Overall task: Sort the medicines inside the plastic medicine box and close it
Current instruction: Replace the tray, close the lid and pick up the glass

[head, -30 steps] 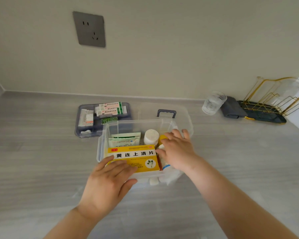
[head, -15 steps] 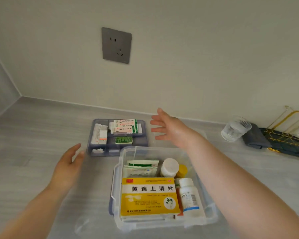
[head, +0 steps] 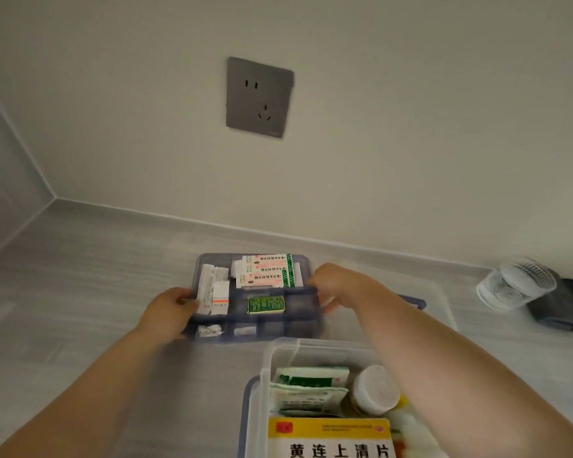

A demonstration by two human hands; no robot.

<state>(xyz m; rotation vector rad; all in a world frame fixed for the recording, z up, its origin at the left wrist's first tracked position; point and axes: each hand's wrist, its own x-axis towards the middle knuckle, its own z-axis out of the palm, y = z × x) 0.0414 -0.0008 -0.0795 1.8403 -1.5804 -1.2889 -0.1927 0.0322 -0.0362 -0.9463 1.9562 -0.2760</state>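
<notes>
A blue-grey divided tray [head: 298,320] sits on the counter behind the box, holding white-and-green packets [head: 265,271], a small green box [head: 266,304] and white strips. My left hand [head: 167,314] grips its left edge. My right hand [head: 333,284] grips its right edge. The clear plastic medicine box [head: 267,361] stands open at the bottom right. Inside it are a yellow carton [head: 328,436], green-and-white sachets [head: 308,388] and a white-capped bottle [head: 374,390]. The clear lid [head: 440,312] with a blue handle lies behind the box, partly hidden by my right arm.
A glass cup [head: 513,284] lies beside a dark grey cloth [head: 563,309] at the right edge. A grey wall socket [head: 258,97] is on the wall above. The grey counter [head: 80,292] meets the wall just behind the tray.
Both hands left the medicine box, reached back and closed on the two sides of the divided tray. The view has tilted up, so the box now sits lower in the frame.
</notes>
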